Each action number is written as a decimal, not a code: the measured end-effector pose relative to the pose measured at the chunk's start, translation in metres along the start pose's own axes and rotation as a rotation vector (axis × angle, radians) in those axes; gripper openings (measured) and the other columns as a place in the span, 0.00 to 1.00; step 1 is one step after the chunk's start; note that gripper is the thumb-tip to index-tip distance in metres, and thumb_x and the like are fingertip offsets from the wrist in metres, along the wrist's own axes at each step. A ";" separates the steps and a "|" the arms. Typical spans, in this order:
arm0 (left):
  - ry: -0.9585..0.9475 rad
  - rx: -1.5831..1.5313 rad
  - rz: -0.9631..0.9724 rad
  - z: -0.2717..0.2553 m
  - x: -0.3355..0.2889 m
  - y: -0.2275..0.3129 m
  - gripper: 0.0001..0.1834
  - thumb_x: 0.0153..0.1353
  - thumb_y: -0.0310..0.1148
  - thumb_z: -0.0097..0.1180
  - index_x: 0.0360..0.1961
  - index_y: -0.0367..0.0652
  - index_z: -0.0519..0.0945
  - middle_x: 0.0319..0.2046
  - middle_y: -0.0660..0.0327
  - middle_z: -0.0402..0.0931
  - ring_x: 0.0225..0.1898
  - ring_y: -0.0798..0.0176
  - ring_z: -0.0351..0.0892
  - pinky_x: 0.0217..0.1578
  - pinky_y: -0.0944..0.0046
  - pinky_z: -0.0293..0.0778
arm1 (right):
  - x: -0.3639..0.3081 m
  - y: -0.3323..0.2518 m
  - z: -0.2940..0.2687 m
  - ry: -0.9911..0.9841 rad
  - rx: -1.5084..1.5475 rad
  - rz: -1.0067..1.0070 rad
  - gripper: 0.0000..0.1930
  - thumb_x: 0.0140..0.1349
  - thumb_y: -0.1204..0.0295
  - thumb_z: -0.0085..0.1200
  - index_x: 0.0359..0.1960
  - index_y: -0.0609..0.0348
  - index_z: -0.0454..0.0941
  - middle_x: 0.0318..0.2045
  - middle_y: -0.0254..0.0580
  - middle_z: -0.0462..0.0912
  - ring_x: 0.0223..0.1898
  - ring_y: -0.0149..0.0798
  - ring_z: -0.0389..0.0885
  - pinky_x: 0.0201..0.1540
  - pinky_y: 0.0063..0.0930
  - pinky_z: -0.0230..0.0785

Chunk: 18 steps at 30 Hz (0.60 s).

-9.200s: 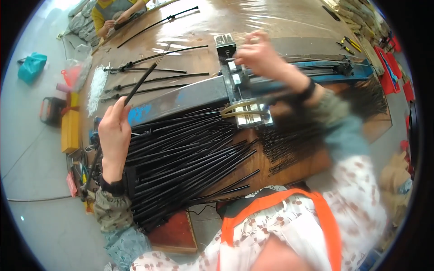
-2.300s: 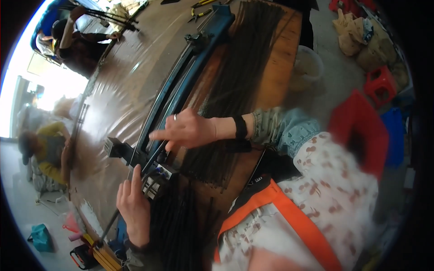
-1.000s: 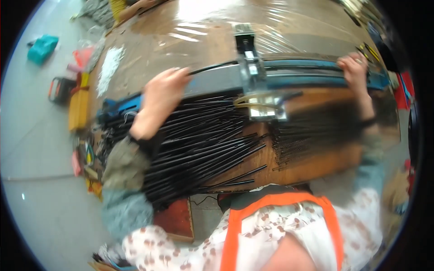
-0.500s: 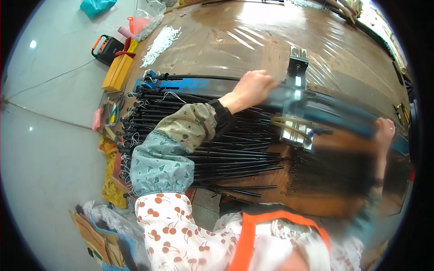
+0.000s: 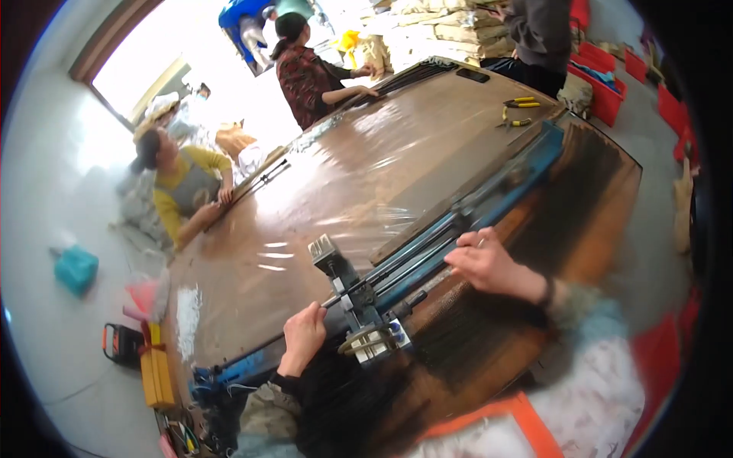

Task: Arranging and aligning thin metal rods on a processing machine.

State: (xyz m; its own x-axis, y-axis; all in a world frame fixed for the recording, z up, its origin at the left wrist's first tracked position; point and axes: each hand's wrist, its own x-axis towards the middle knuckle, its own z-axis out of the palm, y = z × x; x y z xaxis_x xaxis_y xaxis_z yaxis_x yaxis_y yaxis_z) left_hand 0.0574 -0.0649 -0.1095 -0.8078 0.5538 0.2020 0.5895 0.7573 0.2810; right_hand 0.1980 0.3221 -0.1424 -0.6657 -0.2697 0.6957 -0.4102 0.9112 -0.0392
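Note:
A long blue rail device (image 5: pixel 412 286) lies slantwise across the table, with a dark clamp block (image 5: pixel 351 294) mounted across it. Left of the block, my left hand (image 5: pixel 304 337) is closed around a thin black rod (image 5: pixel 334 300) that runs into the block. On the other side, my right hand (image 5: pixel 489 263) has its fingers curled together at the near edge of the rail; what they grip is hidden. Farther along the rail sits a dark, blurred slider (image 5: pixel 462 217). A looped hose (image 5: pixel 363 340) hangs by the near end of the block.
Plastic film covers the brown table (image 5: pixel 305 206). White small pieces (image 5: pixel 188 320) and a yellow box (image 5: pixel 156 378) lie on the left. Yellow-handled pliers (image 5: pixel 519 122) lie at the far right. Co-workers (image 5: pixel 183 183) stand along the far edges. Red crates (image 5: pixel 599 91) stand beyond the right corner.
The view has swung up and turned, bringing co-workers into sight. My right hand has moved from the rail's right end toward the clamp block. My left hand stays just left of the block.

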 end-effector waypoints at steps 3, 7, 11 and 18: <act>-0.027 0.038 -0.001 -0.007 0.011 0.006 0.10 0.66 0.38 0.52 0.31 0.43 0.74 0.27 0.48 0.78 0.33 0.37 0.78 0.32 0.42 0.71 | 0.000 -0.016 0.004 -0.034 0.125 0.093 0.17 0.56 0.62 0.66 0.46 0.51 0.83 0.36 0.28 0.85 0.45 0.37 0.79 0.51 0.37 0.60; -0.042 0.054 -0.008 -0.008 0.018 0.004 0.10 0.66 0.37 0.53 0.31 0.43 0.74 0.27 0.47 0.78 0.33 0.37 0.78 0.32 0.42 0.71 | 0.008 -0.027 0.017 -0.071 0.198 0.039 0.19 0.57 0.60 0.65 0.50 0.51 0.81 0.37 0.29 0.85 0.43 0.37 0.78 0.48 0.36 0.60; -0.062 0.056 -0.063 -0.011 0.010 0.011 0.10 0.65 0.37 0.53 0.30 0.43 0.74 0.27 0.47 0.78 0.33 0.37 0.78 0.32 0.42 0.71 | 0.012 -0.031 0.044 -0.190 0.437 -0.006 0.15 0.59 0.69 0.63 0.47 0.58 0.79 0.33 0.41 0.81 0.41 0.44 0.79 0.41 0.38 0.69; 0.064 0.038 0.090 0.002 0.005 0.001 0.07 0.60 0.29 0.55 0.28 0.42 0.71 0.24 0.48 0.74 0.30 0.38 0.76 0.30 0.44 0.70 | 0.008 -0.035 0.065 -0.233 0.819 0.192 0.16 0.57 0.75 0.63 0.48 0.59 0.76 0.36 0.50 0.82 0.40 0.53 0.82 0.39 0.39 0.74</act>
State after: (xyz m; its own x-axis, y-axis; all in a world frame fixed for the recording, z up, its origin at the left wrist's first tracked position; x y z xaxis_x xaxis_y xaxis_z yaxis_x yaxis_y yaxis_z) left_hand 0.0543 -0.0605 -0.1098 -0.7496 0.5977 0.2845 0.6581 0.7191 0.2231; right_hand 0.1666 0.2683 -0.1825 -0.8431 -0.2731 0.4632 -0.5373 0.4612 -0.7061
